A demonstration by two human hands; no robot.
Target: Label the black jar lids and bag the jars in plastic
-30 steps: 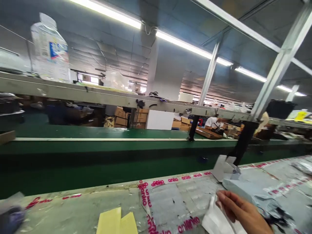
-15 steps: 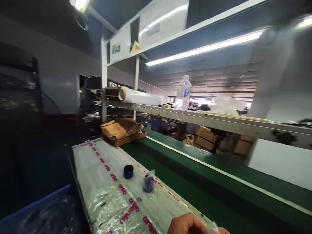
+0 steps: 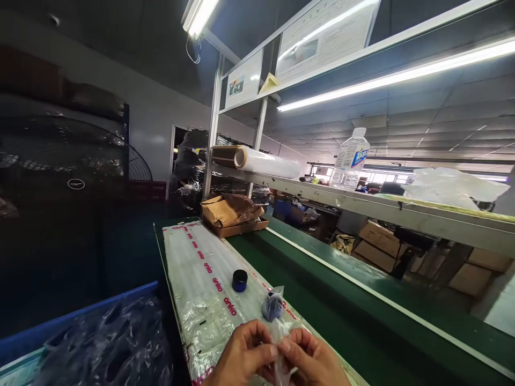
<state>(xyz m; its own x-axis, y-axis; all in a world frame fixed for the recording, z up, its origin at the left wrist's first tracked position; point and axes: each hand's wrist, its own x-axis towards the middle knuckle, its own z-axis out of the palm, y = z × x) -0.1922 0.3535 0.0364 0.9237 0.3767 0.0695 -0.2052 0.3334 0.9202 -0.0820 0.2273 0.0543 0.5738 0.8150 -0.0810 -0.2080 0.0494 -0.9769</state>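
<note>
My left hand (image 3: 247, 354) and my right hand (image 3: 314, 358) meet low in the view, thumbs and fingers pinching a clear plastic bag (image 3: 278, 332) between them. Whether anything is inside that bag cannot be made out. Just beyond my fingertips, a round bluish item in clear plastic wrap (image 3: 272, 305) sits near the right edge of the covered worktop (image 3: 193, 289). A small dark blue jar with a black lid (image 3: 240, 281) stands upright farther off to its left.
On the right runs a green conveyor belt (image 3: 341, 305). An open cardboard tray with brown paper (image 3: 233, 212) lies at the worktop's far end. A shelf above holds a plastic bottle (image 3: 351, 161) and a film roll (image 3: 267, 162). A blue crate of dark bags (image 3: 108, 343) is at left.
My view has turned left, so the scene sits farther right in the picture. Both hands have come up fully into view, with the clear bag pinched between them.
</note>
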